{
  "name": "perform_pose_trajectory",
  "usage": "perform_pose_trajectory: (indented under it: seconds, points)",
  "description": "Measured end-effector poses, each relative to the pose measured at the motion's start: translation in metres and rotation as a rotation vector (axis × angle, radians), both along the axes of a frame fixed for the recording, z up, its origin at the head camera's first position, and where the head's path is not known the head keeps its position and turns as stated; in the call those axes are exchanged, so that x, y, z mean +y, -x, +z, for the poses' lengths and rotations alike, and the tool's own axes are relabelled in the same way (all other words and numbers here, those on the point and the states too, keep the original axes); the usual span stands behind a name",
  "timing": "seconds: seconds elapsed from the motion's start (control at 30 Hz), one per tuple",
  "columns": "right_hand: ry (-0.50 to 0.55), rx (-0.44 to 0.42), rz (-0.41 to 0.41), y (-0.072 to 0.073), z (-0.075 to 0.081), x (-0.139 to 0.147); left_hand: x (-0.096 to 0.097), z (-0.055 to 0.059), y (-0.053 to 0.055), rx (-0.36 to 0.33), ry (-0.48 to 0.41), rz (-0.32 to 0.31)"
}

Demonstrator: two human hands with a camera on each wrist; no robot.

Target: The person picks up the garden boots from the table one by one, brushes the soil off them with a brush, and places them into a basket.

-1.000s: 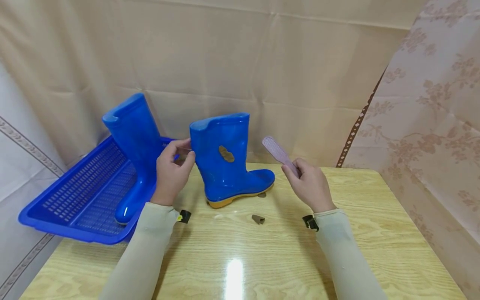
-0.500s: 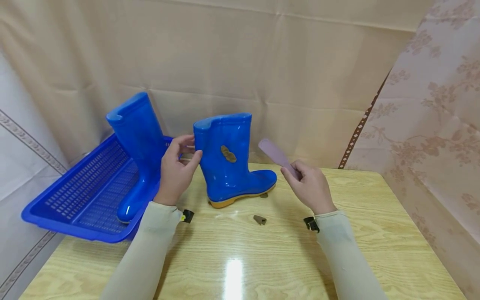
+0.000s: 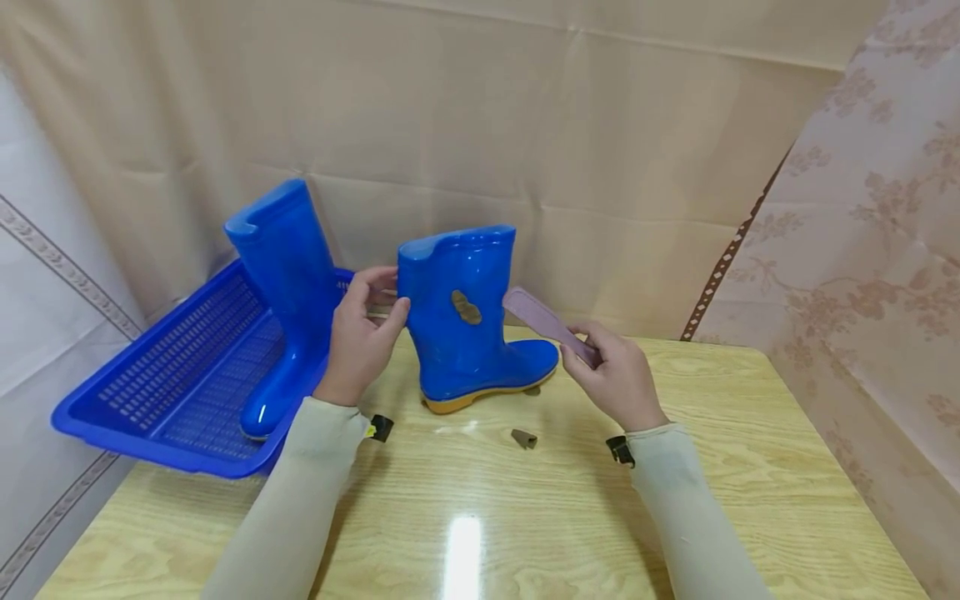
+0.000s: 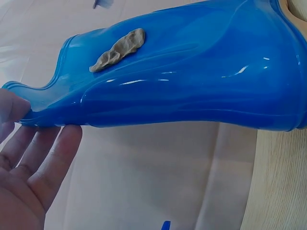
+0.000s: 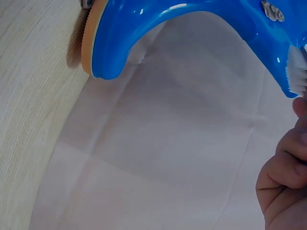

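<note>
A blue rain boot (image 3: 468, 350) with a yellow sole stands upright on the wooden table. A brown mud-like lump (image 4: 119, 50) sticks to the side of its shaft. My left hand (image 3: 363, 333) holds the back of the shaft near the top, the thumb on the near side and the fingertips against the rear. Gripping the handle of a mauve brush (image 3: 542, 317), my right hand (image 3: 615, 375) is to the right of the boot. White bristles (image 5: 296, 72) overlap the shaft in the right wrist view; whether they touch it I cannot tell.
On the left stands a blue plastic basket (image 3: 161, 462) with a second blue rain boot (image 3: 288, 275) leaning in it. A small brown piece (image 3: 524, 438) lies on the table (image 3: 585, 517) in front of the boot; another (image 3: 532, 391) sits by its toe. A beige curtain (image 3: 600, 167) hangs behind.
The brush has moved left, its head now close to the front edge of the shaft. My left hand stays at the back of the boot. The whole scene shifts slightly right in view.
</note>
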State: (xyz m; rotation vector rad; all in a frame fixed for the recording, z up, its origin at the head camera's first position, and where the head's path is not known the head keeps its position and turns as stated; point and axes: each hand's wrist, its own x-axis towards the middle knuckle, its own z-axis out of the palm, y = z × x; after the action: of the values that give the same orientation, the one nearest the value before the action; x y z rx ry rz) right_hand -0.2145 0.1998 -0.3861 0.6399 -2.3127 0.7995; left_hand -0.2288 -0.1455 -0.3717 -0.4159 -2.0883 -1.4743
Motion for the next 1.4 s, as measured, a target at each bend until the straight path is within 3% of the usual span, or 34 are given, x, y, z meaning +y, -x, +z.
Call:
perform_pose_trajectory:
  seconds: [0.47, 0.7, 0.87, 1.1, 1.4]
  points:
    - [0.001, 0.085, 0.005, 0.001, -0.002, -0.010, 0.001, 0.004, -0.001, 0.010, 0.040, -0.034]
    - [-0.031, 0.032, 0.087, 0.003, 0.003, -0.032, -0.001, 0.002, 0.000, 0.028, 0.041, -0.041]
    - [-0.108, 0.054, 0.124, 0.006, 0.009, -0.052, 0.000, 0.001, 0.002, 0.017, 0.055, -0.050]
    - [-0.157, 0.029, 0.078, 0.011, 0.016, -0.070, 0.002, 0.002, 0.001, -0.032, 0.070, -0.047]
    - [-0.165, -0.035, 0.029, 0.010, 0.011, -0.076, 0.003, 0.003, 0.002, -0.014, 0.096, -0.021]
